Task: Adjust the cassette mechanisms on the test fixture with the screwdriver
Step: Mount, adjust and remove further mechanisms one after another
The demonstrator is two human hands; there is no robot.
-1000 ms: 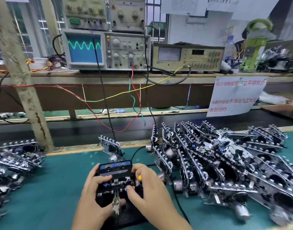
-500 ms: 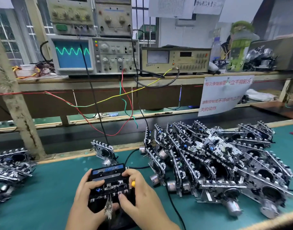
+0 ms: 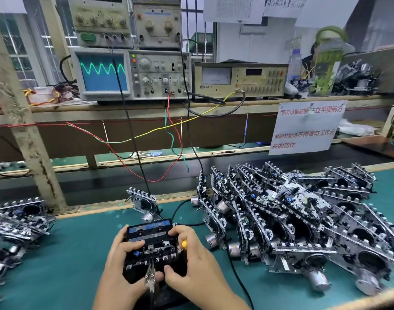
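A black cassette mechanism with a blue-labelled cassette sits on the dark test fixture at the near middle of the green mat. My left hand grips its left side, fingers curled over the top. My right hand grips the right side and holds a screwdriver; only its yellow handle end shows between the fingers. A metal clip hangs at the mechanism's front edge between my thumbs.
A large pile of cassette mechanisms lies to the right, a smaller pile to the left, and one mechanism stands just behind. An oscilloscope with a green wave sits on the shelf, wires hanging down. A paper sign hangs at right.
The view shifted slightly. Both hands stay on the mechanism in the same grip; no clear movement of the screwdriver.
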